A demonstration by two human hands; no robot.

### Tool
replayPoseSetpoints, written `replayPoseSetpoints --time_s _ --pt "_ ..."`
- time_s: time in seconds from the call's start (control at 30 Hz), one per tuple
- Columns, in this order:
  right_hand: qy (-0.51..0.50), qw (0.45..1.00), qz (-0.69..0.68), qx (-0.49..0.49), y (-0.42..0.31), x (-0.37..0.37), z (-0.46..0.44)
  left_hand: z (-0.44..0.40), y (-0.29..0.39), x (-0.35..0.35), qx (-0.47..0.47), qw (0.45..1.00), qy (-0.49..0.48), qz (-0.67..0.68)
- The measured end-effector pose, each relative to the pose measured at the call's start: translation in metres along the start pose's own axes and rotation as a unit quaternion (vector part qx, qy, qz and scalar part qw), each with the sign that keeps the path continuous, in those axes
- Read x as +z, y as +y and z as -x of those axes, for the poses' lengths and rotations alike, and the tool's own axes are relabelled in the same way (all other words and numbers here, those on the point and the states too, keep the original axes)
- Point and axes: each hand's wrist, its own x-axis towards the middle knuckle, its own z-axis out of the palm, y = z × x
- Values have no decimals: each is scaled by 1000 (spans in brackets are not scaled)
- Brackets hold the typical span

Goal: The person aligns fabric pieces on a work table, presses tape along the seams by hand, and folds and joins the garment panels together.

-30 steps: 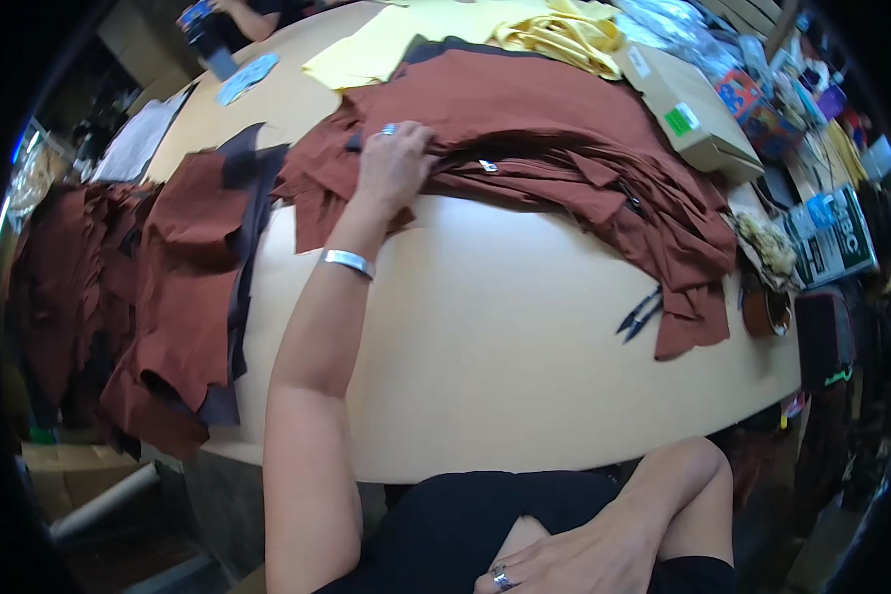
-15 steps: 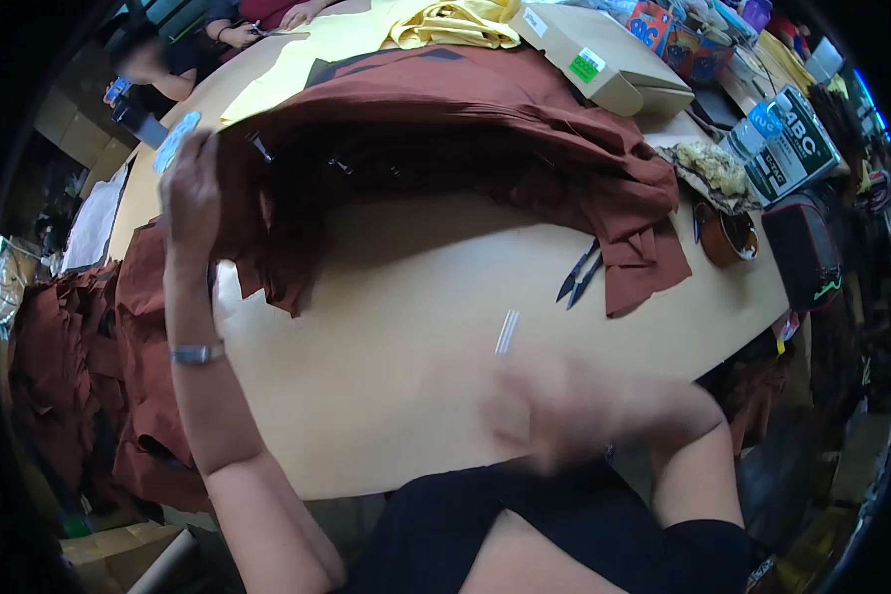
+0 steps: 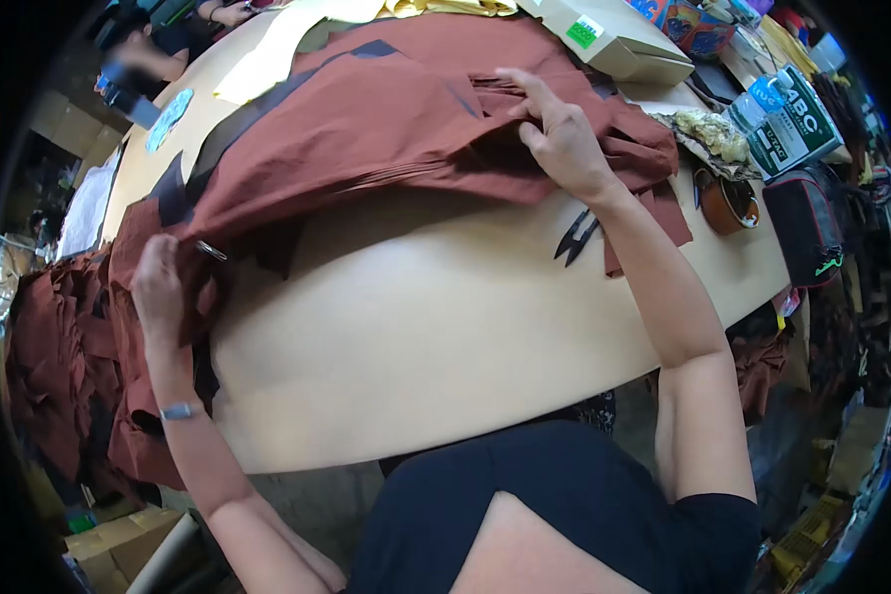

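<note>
A pile of reddish-brown cloth point(image 3: 356, 119) spreads over the table, its near edge sagging in folds. My left hand point(image 3: 158, 282) is closed on the cloth at its left end, with the fingertips partly hidden. A shiny metal clip point(image 3: 211, 250) sits on the cloth just right of that hand. My right hand point(image 3: 562, 144) is over the right part of the cloth, fingers apart and the index finger stretched out along a bunched fold. Below my right hand lie dark thread snips point(image 3: 576, 238), blades apart, partly behind my forearm.
A wooden table point(image 3: 416, 327) curves in front of me. Cardboard box point(image 3: 614, 40), brown pot point(image 3: 728, 206), dark pouch point(image 3: 804, 228) and ABC package point(image 3: 792, 124) stand on the right. More brown cloth point(image 3: 59, 366) hangs at left. A person point(image 3: 148, 59) sits across the table.
My right hand has moved from near my body up to the cloth. My left hand has come lower and nearer, and the cloth's raised edge has folded down toward me, covering the clips underneath.
</note>
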Motion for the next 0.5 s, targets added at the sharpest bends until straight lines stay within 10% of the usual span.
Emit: replayPoseSetpoints --time_s 0.17,0.3,0.5 --pt "-101 900 -410 107 -46 8 -11 -28 -23 5 -6 983 129 -129" --pt "-157 914 -337 161 -19 37 2 -11 113 32 189 967 152 75" --pt "-128 961 -183 164 21 36 10 45 230 82 289 933 -130 170"
